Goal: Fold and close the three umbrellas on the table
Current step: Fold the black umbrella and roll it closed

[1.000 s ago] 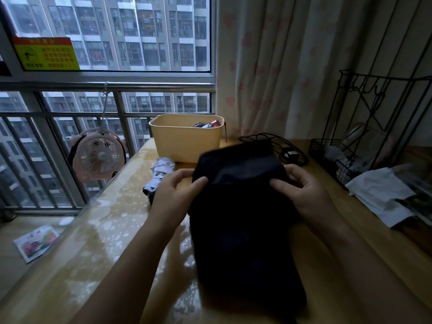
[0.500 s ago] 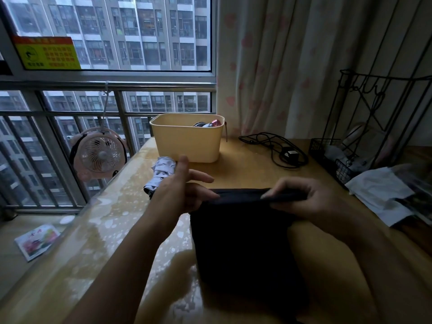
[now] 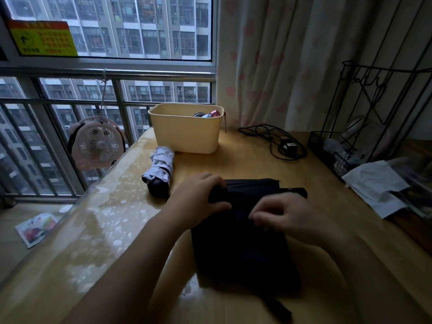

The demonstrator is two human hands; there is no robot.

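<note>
A black umbrella (image 3: 243, 249) lies flat on the wooden table (image 3: 257, 164), its cloth spread toward me and its rolled far edge running crosswise. My left hand (image 3: 198, 199) grips the left end of that rolled edge. My right hand (image 3: 278, 213) rests on the cloth with curled fingers pinching a fold near the middle. A folded silver and black umbrella (image 3: 159, 171) lies to the left, beside the table's edge. In the cream bin (image 3: 184, 129) at the back, the tip of another umbrella (image 3: 210, 114) shows.
A black cable with adapter (image 3: 278, 143) lies behind the black umbrella. A wire rack (image 3: 346, 150) and white papers (image 3: 374, 185) fill the right side. A small pink fan (image 3: 98, 143) hangs on the window railing at left.
The upright black cloth has been brought down and folded flat onto the table. Both hands dropped lower and nearer, and the right hand moved onto the middle of the cloth.
</note>
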